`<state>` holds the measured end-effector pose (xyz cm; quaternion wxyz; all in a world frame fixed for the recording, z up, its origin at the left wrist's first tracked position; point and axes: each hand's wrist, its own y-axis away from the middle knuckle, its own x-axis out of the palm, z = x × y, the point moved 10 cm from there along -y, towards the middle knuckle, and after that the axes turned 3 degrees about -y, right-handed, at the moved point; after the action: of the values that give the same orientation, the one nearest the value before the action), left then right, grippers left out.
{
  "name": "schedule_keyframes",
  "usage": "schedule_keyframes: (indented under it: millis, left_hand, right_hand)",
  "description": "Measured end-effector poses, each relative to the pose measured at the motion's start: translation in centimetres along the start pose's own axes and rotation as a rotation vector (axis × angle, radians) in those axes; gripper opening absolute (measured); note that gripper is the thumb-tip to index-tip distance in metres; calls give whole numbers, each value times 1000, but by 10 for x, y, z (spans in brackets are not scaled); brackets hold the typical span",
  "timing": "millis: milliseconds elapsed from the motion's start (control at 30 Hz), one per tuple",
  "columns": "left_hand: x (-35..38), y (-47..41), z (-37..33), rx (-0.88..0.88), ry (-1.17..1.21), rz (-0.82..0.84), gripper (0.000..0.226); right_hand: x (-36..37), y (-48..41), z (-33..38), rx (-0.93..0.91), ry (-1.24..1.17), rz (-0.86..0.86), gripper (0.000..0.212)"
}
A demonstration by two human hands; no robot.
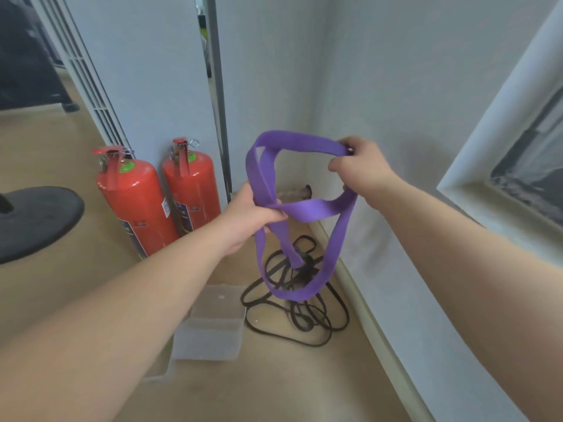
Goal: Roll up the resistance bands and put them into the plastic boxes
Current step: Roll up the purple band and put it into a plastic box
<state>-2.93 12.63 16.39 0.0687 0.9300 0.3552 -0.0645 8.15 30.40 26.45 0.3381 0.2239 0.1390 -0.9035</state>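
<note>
A wide purple resistance band (307, 146) hangs in the air in loose loops between my hands. My left hand (249, 216) grips it where two strands cross, low and to the left. Higher up on the right, my right hand (361, 169) pinches the top loop, and the band's lower loop dangles down to just above the floor. Below it several thin black resistance bands (300, 318) lie tangled on the floor. A clear plastic box (210, 339) stands on the floor left of the black bands, partly hidden by my left forearm.
Two red fire extinguishers (137, 196) stand against the wall at the left. A black round stand base (33, 220) lies on the floor at far left. White walls meet in a corner behind the bands, and a white window frame (487, 159) runs along the right.
</note>
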Motion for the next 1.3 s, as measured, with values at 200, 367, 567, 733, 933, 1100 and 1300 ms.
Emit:
schedule_keyframes:
  millis: [200,367,567,733,933,1100,1300]
  left_hand:
    - [-13,10,18,-160,-179,-16,105]
    - [15,23,6,-90,-197,212,60]
    - [38,32,-38,-61,367,203,45]
    - [7,27,-45,60,-82,-34,16]
    - [17,48,-68,211,-392,244,26]
    - [24,57,-89,294,-186,368,14]
    - [-17,42,-82,284,409,87,27]
  right_hand:
    - [2,0,1,177,-592,73,39]
    - [45,19,31,146,-830,296,42]
    - [89,48,44,157,-641,597,16]
    - [70,20,22,-23,-159,323,35]
    - [112,22,-34,-148,125,640,79]
    - [159,53,-58,-144,36,834,47]
    - [140,48,-83,-57,197,715,22]
